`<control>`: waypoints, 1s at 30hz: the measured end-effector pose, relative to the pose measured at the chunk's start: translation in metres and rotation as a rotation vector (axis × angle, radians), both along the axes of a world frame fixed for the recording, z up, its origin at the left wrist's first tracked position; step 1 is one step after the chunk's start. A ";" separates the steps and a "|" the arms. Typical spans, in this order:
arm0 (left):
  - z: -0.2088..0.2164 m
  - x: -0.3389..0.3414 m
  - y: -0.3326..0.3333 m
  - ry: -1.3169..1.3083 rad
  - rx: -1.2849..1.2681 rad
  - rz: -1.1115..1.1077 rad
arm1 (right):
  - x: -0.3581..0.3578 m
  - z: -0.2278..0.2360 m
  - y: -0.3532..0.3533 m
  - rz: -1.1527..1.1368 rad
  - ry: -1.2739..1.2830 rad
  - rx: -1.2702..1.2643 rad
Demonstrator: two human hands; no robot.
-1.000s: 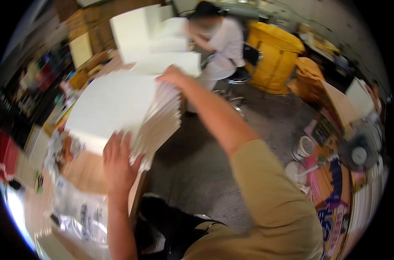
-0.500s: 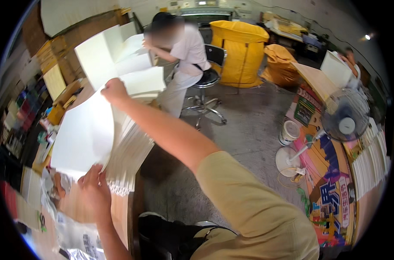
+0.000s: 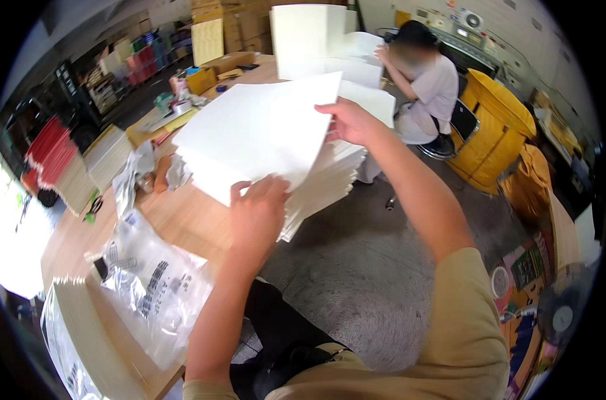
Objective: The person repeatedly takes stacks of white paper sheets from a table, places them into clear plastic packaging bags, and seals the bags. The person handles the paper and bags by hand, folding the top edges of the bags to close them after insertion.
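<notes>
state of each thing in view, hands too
Right hand: pinching the top sheet's right edge
Left hand: at its near edge, grip unclear
Top sheet: right side raised
Paper stack: edges uneven
Clear plastic bag: crumpled, lying on the table
Black chair: occupied
Yellow sack: standing upright
Fan: too blurred to tell if spinning

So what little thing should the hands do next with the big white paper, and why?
Maybe the right hand should lift the white sheet a little higher: it holds the raised right edge, and the left hand, at the near edge, could steady the sheet above the uneven stack.
</notes>
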State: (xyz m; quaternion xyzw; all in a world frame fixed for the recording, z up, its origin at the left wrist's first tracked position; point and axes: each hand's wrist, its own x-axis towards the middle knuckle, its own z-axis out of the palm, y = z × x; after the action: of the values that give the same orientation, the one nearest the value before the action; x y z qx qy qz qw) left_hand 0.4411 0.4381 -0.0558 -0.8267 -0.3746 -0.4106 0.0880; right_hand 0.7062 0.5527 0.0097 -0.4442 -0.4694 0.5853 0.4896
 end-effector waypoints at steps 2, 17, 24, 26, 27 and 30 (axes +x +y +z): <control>-0.002 0.000 0.001 -0.009 -0.024 0.003 | -0.008 -0.004 -0.010 0.029 -0.068 -0.038; 0.007 -0.088 -0.045 -1.463 -0.532 -0.428 | -0.046 0.024 -0.069 -0.085 0.352 0.239; 0.027 -0.161 -0.087 -1.948 -0.671 -0.546 | -0.143 -0.020 -0.166 -0.034 0.385 0.229; 0.018 -0.176 -0.115 -1.927 -0.622 -0.243 | -0.159 -0.068 -0.196 -0.027 0.338 0.262; 0.008 -0.183 -0.127 -1.934 -0.614 -0.138 | -0.163 -0.093 -0.206 0.009 0.325 0.312; -0.026 -0.206 -0.160 -1.806 -0.512 -0.084 | -0.182 -0.141 -0.227 0.081 0.330 0.327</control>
State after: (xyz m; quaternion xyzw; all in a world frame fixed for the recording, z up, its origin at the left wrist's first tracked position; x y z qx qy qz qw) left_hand 0.2350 0.2782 -0.0822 -0.2020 -0.3499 -0.8044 -0.4355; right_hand 0.5238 0.3257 -0.1311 -0.2381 -0.4891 0.5852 0.6013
